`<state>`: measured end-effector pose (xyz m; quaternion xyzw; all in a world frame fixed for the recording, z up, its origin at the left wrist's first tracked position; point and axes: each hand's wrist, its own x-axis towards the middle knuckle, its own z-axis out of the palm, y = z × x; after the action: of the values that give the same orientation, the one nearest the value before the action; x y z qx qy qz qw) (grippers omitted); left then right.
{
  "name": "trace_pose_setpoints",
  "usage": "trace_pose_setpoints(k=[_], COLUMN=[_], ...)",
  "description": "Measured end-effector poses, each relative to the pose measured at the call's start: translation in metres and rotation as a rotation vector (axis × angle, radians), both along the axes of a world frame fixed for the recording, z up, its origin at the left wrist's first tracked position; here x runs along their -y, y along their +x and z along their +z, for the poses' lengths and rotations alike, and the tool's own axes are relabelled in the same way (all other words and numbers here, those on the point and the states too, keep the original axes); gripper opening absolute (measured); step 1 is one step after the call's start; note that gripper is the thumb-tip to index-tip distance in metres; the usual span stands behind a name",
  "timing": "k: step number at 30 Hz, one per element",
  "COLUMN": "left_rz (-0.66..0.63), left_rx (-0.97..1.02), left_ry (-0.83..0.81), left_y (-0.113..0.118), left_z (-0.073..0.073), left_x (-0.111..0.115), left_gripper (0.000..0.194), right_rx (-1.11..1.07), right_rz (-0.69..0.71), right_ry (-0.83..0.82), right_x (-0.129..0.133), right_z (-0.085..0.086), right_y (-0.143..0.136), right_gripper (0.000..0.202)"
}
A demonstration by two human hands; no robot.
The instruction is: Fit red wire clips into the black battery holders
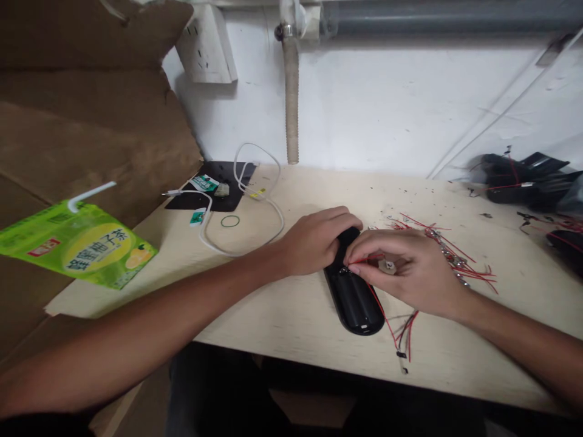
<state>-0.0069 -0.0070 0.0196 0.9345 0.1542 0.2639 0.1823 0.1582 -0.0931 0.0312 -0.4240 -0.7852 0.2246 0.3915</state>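
A long black plastic casing (357,303) with rounded ends lies on the table in front of me. My left hand (321,240) is closed around its far end and holds it against the table. Over the casing's middle, my right hand (401,267) pinches a thin red wire (374,257) between thumb and forefinger. Small shiny metal parts show just beside the fingertips. Another red wire (385,312) runs down the casing's right side to a small black-and-white piece (401,357) near the table edge. My fingers hide the casing's upper part.
Several red wires with metal pieces (460,264) lie right of my right hand. Black casings (519,176) are heaped at the far right. A white cable (214,246) curls at the left by a black sheet (232,173). A green drink pouch (82,243) stands near the cardboard (91,127).
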Motion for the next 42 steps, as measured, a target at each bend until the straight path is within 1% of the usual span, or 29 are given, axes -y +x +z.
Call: trace_pose_setpoints(k=[8,13,19,23,29,34,37,42], left_rz=[0.018,-0.005,-0.036,-0.063,-0.062,-0.037,-0.03,-0.018], left_rx=[-0.013,0.007,0.083,0.114,0.133,0.119,0.127,0.134], left_ry=[0.002,0.003,0.006,-0.018,0.013,0.042,0.057,0.09], left_y=[0.0,0.0,0.0,0.0,0.0,0.0,0.0,-0.002], left_z=[-0.001,0.0,-0.002,-0.002,-0.003,-0.004,-0.005,-0.006], left_x=[0.001,0.002,0.002,0.002,0.003,0.005,0.006,0.005], left_gripper=[0.037,0.03,0.027,0.025,0.027,0.027,0.026,0.027], right_rx=[0.041,0.114,0.192,0.205,0.23,0.222,0.216,0.227], right_rz=[0.07,0.109,0.073,0.059,0.084,0.105,0.094,0.041], right_ry=[0.124,0.195,0.278,0.278,0.298,0.309,0.333,0.426], right_x=[-0.002,-0.001,0.002,0.002,0.003,0.004,0.005,0.007], right_z=[-0.004,-0.001,0.0,-0.003,-0.004,-0.009,-0.013,-0.017], right_y=[0.001,-0.001,-0.005,-0.006,-0.005,-0.005,-0.007,-0.011], right_gripper=[0.01,0.01,0.01,0.008,0.007,0.012,0.013,0.016])
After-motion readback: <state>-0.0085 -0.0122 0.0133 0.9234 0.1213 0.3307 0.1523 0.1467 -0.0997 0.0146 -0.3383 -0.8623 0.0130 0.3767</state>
